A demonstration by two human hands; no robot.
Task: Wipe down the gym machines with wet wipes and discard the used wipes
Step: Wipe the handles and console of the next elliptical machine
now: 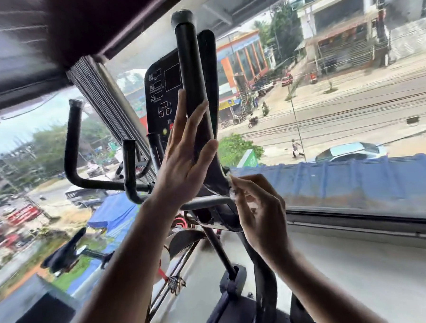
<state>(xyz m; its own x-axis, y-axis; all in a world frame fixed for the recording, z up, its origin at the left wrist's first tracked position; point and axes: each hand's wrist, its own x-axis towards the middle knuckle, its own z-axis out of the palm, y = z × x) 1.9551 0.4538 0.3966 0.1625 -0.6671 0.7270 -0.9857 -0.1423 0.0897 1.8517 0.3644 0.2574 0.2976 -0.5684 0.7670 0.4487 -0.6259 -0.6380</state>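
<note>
Head view: gym machine by a big window, black frame, matte painted tubes. Flat black console with white outlined boxes and one red button near the bottom edge. Tall handle in front of the console, round black tube, grey worn cap on top, widening into a curved dark plate lower down. Two shorter black bars visible left of it: long bent bar and short stub, both round with open ends.

Left hand open, fingers spread, palm flat against the handle's lower part, not gripping. Right hand lower right, fingertips pinched on a small white wipe, crumpled and damp-looking, pressed at the plate's right edge just above a grey crossbar. One wipe seen; most of it hidden by the fingers.

Left forearm covers part of the frame and the console's bottom. Folded grey blind hangs behind the console. Grey sill on the right. Outside: street, blue roof, cars, buildings, blurred.
</note>
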